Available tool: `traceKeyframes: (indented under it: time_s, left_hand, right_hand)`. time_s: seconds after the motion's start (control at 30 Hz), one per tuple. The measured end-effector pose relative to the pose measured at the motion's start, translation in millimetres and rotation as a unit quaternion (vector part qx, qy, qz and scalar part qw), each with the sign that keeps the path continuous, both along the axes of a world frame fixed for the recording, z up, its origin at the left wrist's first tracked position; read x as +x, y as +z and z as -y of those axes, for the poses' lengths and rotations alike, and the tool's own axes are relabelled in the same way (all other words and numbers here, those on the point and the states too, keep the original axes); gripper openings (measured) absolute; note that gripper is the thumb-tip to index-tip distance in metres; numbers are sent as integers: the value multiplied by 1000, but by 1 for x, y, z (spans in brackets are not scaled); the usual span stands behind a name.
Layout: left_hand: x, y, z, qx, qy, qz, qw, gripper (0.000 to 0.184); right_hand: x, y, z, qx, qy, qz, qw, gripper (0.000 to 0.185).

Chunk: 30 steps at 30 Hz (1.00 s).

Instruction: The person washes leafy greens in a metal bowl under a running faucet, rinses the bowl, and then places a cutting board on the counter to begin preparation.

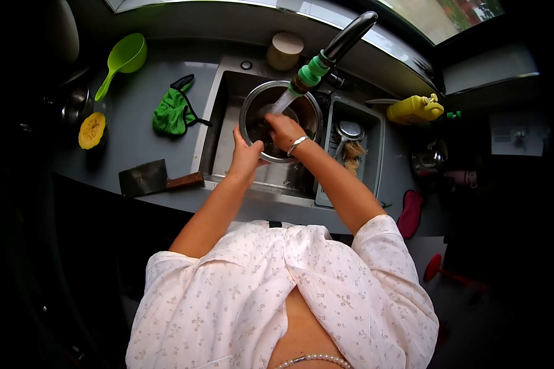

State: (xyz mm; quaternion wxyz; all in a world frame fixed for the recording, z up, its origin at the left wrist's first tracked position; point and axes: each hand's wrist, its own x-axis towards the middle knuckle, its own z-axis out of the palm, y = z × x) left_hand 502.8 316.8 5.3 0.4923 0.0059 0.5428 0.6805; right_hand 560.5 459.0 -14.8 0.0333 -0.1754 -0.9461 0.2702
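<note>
bowl point(314, 114) of round, shiny metal, set within the outline of the sink point(226, 161) beneath the tap point(353, 37); whether its base rests on the sink floor cannot be told. left hand point(247, 154): clamped on the bowl's rim at the near left, thumb over the edge, the other fingers along the outer wall, so that the bowl lies ahead and to the right of this grip. right hand point(283, 131): reaching over the near rim into the bowl, fingers pointing down; the bowl surrounds the fingers, and whether they are closed on anything cannot be told. contents beside the fingers are dark and indistinct. water point(282, 103) falls from the tap's green fitting point(314, 71) into the bowl, just beyond the right hand. bracelet point(298, 145): silver, around the right wrist.

right of the bowl, a grey tub point(372, 161) holds a round metal strainer point(349, 130) and tan, stringy scraps point(353, 155). behind the bowl stands a pale round container point(285, 50). on the counter to the left lie a green glove point(173, 114), a cleaver point(143, 179) with its handle toward the sink, a cut squash point(92, 130) and a lime-green ladle point(128, 54). farther right lies a yellow bottle point(412, 111).
</note>
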Motion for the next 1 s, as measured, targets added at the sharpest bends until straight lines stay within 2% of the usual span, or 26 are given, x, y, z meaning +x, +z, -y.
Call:
traceKeyframes:
  time_s: [0.07, 0.1, 0.23, 0.3, 0.33, 0.37, 0.43, 0.47, 0.53, 0.57, 0.63, 0.67, 0.7, 0.77, 0.8, 0.83, 0.9, 0.93, 1.0]
  left_hand:
    - [-4, 2, 2, 8, -14, 2, 1000, 74]
    - [-4, 3, 3, 9, -14, 3, 1000, 74]
    - [-6, 3, 6, 8, -13, -2, 1000, 74]
    - [-7, 2, 9, 11, -18, 0, 1000, 75]
    - [-8, 2, 10, 12, -23, 0, 1000, 75]
    - [-9, 2, 11, 15, -28, 1, 999, 75]
    - [-10, 4, 13, 13, -27, 2, 1000, 75]
    - [-12, 5, 15, 12, -25, 2, 1000, 76]
    - [-13, 8, 17, 11, -19, 1, 1000, 76]
    - [-14, 10, 18, 12, -11, 0, 1000, 77]
    - [-10, 9, 17, 10, -3, 2, 1000, 77]
    - [-9, 9, 15, 9, 5, 4, 1000, 78]
    - [-6, 4, 13, 10, 5, 5, 1000, 78]
    - [-3, -6, 8, 35, 1, 5, 999, 78]
    - [-4, -4, 8, 22, 8, 29, 999, 78]
    - [-5, -3, 10, 21, 8, 29, 999, 78]
    - [-9, -3, 17, 21, 24, 19, 999, 78]
    - [-8, -5, 17, 25, 27, 3, 999, 79]
    - [-13, -4, 21, 22, 14, -4, 1000, 80]
  right_hand:
    - [0, 4, -9, 11, -21, 27, 999, 18]
    - [0, 8, -12, 25, -21, -7, 999, 16]
    - [3, 32, -11, 78, -68, 73, 992, 17]
    - [5, 30, -11, 61, -70, 11, 996, 23]
    - [7, 31, -10, 42, -83, -3, 996, 33]
    - [8, 34, -11, 43, -83, -2, 996, 33]
    - [9, 45, -15, 19, 21, -11, 1000, 48]
    - [8, 46, -15, 21, 23, -12, 999, 48]
    - [11, 47, -15, 80, 124, -10, 989, 55]
    - [8, 44, -15, 82, 127, -11, 988, 55]
    - [9, 24, -16, 6, 94, -52, 994, 59]
    - [-3, 10, -11, -98, -65, -47, 992, 59]
    - [-8, -12, -5, -40, -118, 11, 992, 59]
    - [-16, 25, 35, 33, -116, 131, 984, 56]
    - [-15, -12, 31, 80, -51, 56, 994, 57]
    - [-14, -7, 35, 81, -60, 16, 995, 52]
    - [-19, -9, 27, -113, 24, 67, 991, 45]
    - [-17, -9, 24, -114, 24, 67, 991, 45]
    - [-15, -6, 20, -87, -18, -9, 996, 41]
